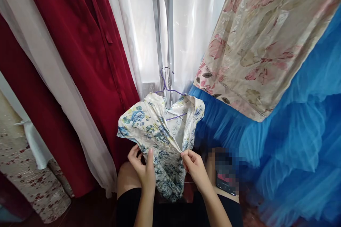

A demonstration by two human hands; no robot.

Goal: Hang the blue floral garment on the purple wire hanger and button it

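A white floral blouse (160, 131) with blue roses hangs in front of me on a thin purple wire hanger (165, 87), its neckline gaping in a deep V. My right hand (194, 163) is closed, pinching the fabric edge at the bottom of the V between thumb and fingertips. Anything small inside that pinch is hidden. At the blouse's left side, my left hand (144, 172) grips the cloth, thumb in front and fingers curled around its edge. The lower part of the blouse bunches between my forearms, above my lap.
Dark red cloth (106, 78) and a pale sheer drape (80, 120) hang at left. Grey straps (160, 25) run down before a white curtain (135, 17). On the right hang floral beige fabric (253, 53) and blue tulle (290, 149). A phone (225, 181) rests on my right thigh.
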